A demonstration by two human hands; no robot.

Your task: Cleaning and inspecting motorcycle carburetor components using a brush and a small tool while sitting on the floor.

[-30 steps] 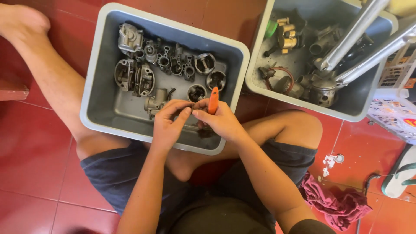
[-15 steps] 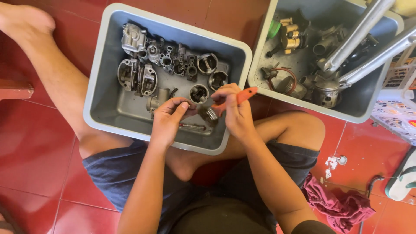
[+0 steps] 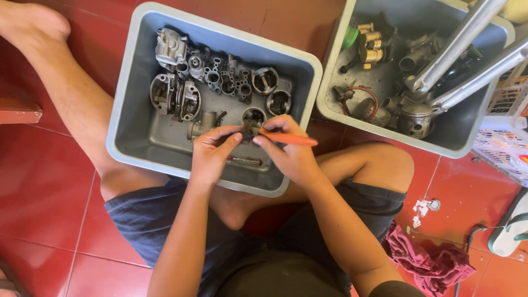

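Since 0.5 s ago: screwdriver (image 3: 289,139) swung level. L hand (image 3: 212,154) grips small part (image 3: 250,129), R hand (image 3: 291,151) grips driver; I'd guess a tip slip drops the part into the bin (image 3: 124,132).

We see a red tiled floor (image 3: 49,187) carrying two grey plastic tubs (image 3: 126,99) (image 3: 467,140) side by side, a crumpled maroon rag (image 3: 426,258), and white scraps (image 3: 423,209).
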